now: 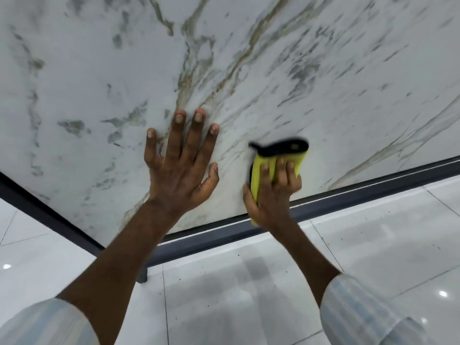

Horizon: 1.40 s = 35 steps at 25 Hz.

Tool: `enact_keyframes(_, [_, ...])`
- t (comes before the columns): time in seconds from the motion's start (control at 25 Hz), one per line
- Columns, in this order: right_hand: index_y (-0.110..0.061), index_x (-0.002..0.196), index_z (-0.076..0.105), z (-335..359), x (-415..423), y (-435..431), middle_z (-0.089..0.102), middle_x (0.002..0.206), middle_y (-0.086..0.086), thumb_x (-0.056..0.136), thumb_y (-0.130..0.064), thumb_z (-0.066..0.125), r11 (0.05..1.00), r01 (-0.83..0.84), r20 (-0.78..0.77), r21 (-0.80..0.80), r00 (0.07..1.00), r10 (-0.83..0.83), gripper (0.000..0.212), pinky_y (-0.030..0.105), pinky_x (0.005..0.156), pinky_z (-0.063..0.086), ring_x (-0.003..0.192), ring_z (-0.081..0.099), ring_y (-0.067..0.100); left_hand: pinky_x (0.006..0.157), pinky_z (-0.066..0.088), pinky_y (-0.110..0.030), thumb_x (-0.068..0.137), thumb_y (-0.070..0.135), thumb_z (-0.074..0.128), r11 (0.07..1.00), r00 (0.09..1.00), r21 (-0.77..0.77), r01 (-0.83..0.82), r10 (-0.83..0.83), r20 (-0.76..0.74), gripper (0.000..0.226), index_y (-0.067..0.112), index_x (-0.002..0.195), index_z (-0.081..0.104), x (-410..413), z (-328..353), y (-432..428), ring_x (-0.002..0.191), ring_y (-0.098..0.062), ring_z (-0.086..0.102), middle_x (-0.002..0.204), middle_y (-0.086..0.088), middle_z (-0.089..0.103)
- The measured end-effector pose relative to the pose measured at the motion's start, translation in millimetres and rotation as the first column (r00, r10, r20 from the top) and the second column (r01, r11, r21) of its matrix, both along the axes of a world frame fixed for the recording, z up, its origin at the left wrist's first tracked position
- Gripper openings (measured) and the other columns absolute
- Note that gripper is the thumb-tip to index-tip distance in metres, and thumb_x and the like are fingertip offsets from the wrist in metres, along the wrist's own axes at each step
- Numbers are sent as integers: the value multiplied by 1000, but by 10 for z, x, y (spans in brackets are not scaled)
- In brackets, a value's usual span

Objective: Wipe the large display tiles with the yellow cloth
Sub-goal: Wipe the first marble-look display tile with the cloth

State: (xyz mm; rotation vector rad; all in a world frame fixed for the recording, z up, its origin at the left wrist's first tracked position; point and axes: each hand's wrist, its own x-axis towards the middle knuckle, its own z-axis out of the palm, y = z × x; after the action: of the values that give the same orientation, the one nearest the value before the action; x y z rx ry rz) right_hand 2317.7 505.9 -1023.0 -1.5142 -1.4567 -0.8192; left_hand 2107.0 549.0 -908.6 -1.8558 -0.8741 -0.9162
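Currently the yellow cloth (258,176), folded with a black trim at its top, lies pressed against the large display tile (224,58) close to the tile's lower edge, right of the middle. The right hand (273,195) grips it: three fingers (281,170) lie over the front and the thumb hooks round the left side, clamped on the fold. The left hand (179,170) rests flat on the tile just beside it, fingers (196,135) straight and spread, holding nothing.

To wipe well, I judge the cloth should stay flat under even pressure and travel in long overlapping strokes along the lower edge, then upward. The bracing hand should move off the wiped area so it leaves no prints. A dark frame (348,195) borders the tile, above the glossy floor (249,282).
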Motion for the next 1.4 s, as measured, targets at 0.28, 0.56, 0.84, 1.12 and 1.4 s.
enact_keyframes(0.28, [-24, 156, 25, 137, 98, -89, 16, 162, 12, 75, -46, 58, 994, -100, -54, -42, 994, 98, 91, 66, 98, 36, 146, 19, 35, 127, -1, -56, 100, 43, 50, 999, 999, 46, 9, -6, -49, 77, 11, 166, 26, -41, 18, 21, 163, -33, 1, 176, -12, 2])
enact_keyframes(0.56, [-21, 158, 33, 1903, 170, 149, 33, 162, 15, 70, -42, 59, 974, 8, -96, 225, 995, 14, 94, 59, 106, 30, 148, 28, 33, 127, 0, -56, 100, 41, 49, 999, 998, 51, 8, -5, -56, 75, 12, 165, 28, -18, 16, 27, 163, -33, 7, 176, -12, 9])
enact_keyframes(0.84, [-27, 161, 17, 1242, 181, -96, 22, 161, 15, 84, -56, 55, 998, -60, -33, -13, 998, 59, 90, 56, 111, 27, 148, 23, 37, 115, 20, -53, 98, 41, 56, 958, 962, -96, 272, -274, -11, 60, 19, 154, 52, -45, 1092, -403, 155, -29, 32, 168, -10, 35])
enact_keyframes(1.12, [-27, 163, 27, 4028, 245, 1, 21, 170, 8, 80, -53, 61, 979, -150, -82, 141, 983, 162, 93, 51, 114, 22, 152, 17, 29, 118, 16, -49, 99, 42, 48, 978, 997, 196, 73, -78, 19, 68, 14, 161, 39, -284, 3314, -145, 159, -33, 26, 173, -12, 24])
enact_keyframes(1.4, [-28, 163, 22, 3365, 150, 26, 22, 168, 6, 87, -48, 55, 988, 9, -25, 157, 1000, -6, 85, 64, 102, 38, 151, 25, 33, 120, 13, -57, 102, 46, 43, 976, 999, 218, -14, 20, -28, 77, 12, 167, 21, -443, 3579, 67, 162, -34, 14, 175, -14, 14])
